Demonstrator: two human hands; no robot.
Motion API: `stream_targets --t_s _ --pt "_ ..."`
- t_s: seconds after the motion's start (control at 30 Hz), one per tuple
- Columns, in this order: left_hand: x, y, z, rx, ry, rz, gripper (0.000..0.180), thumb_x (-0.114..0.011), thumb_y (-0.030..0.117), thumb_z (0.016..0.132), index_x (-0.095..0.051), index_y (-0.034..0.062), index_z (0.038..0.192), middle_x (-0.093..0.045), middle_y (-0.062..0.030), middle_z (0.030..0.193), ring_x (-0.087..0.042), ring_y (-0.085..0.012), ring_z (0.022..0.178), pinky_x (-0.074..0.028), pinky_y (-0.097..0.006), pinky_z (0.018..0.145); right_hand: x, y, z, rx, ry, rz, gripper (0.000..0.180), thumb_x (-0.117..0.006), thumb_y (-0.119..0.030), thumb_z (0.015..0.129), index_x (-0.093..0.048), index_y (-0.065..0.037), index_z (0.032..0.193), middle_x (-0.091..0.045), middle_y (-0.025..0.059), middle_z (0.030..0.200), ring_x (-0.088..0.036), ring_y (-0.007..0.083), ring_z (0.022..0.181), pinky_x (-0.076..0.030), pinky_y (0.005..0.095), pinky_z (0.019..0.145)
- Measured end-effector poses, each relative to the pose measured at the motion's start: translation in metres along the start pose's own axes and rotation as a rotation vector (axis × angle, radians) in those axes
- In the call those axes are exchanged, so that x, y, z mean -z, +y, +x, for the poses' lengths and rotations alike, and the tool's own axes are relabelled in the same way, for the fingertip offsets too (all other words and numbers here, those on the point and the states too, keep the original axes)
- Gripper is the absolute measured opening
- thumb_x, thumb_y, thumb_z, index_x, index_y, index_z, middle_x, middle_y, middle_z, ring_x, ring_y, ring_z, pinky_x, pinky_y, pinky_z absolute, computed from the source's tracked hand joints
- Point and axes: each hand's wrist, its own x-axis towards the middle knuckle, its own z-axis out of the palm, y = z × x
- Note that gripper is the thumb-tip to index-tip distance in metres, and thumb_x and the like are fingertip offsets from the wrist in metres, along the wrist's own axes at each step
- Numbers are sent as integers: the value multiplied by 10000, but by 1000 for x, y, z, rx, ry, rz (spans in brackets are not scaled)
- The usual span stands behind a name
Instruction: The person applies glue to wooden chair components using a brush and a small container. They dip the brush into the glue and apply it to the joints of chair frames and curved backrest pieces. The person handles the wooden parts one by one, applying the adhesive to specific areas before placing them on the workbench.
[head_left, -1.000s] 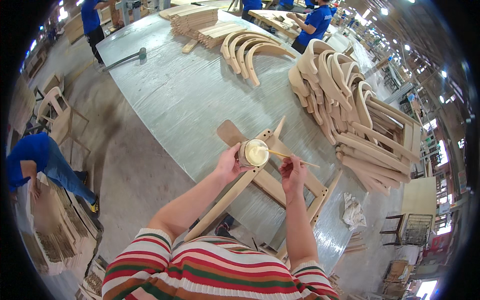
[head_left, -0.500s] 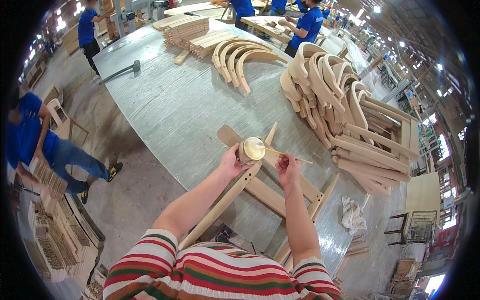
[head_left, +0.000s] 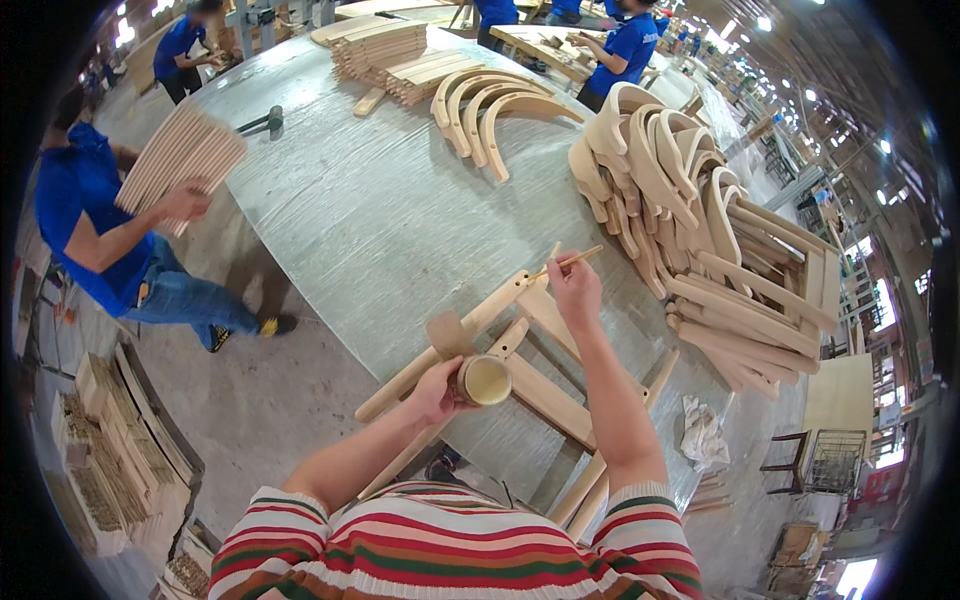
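While left hand [head_left: 437,388] grips a round tan cup [head_left: 484,380], right hand [head_left: 575,290] pinches a stick [head_left: 566,264].

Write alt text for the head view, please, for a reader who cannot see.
A person's left hand holds a small cup of pale liquid while the right hand holds a thin stick over a wooden chair frame on a large table. Curved wooden parts are stacked nearby.

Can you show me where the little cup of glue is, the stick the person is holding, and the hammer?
cup of glue [head_left: 486,380], head view, on the pale liquid inside the cup.
stick [head_left: 570,263], head view, on its thin shaft just beyond the fingers.
hammer [head_left: 262,122], head view, on its dark head on the table.
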Motion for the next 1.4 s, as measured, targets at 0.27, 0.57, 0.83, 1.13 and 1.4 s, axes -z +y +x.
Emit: stream_targets --t_s 0.27,0.57,0.83,1.13,1.4 --pt "11 -10 -15 9 28 41 379 -342 332 959 -524 59 1147 -623 -98 1055 -631 -256 920 -519 -504 792 -16 7 8 120 -64 -117 131 -623 -196 813 -581 -77 776 -576 31 657 -562 220 673 -425 352 652" --pt "13 -6 -19 55 33 -1 343 -385 315 949 -524 56 1125 -616 -90 1004 -634 -244 874 -541 -474 753 -17 19 15 134 -103 -81 133 -619 -194 817 -589 -73 770 -574 39 645 -560 221 690 -410 355 646" --pt "23 -10 -21 56 29 7 335 -387 306 948 -526 60 1128 -614 -91 1034 -633 -240 883 -529 -483 782 -21 24 21 57 -117 -109 133 -615 -210 818 -589 -86 776 -580 35 653 -558 226 701 -408 363 667" --pt "24 -13 -31 73 37 27 350 -393 319 945 -518 61 1146 -611 -90 1053 -624 -238 924 -523 -496 795 -30 26 30 179 -213 -244 154 -599 -215 808 -590 -71 755 -599 41 693 -566 240 735 -410 382 659" --pt "18 -13 -35 67 51 57 355 -387 316 946 -513 54 1150 -607 -88 1060 -623 -235 922 -526 -489 792 -16 22 23 168 -174 -244 141 -610 -235 809 -597 -97 783 -608 18 695 -566 229 792 -388 386 718"
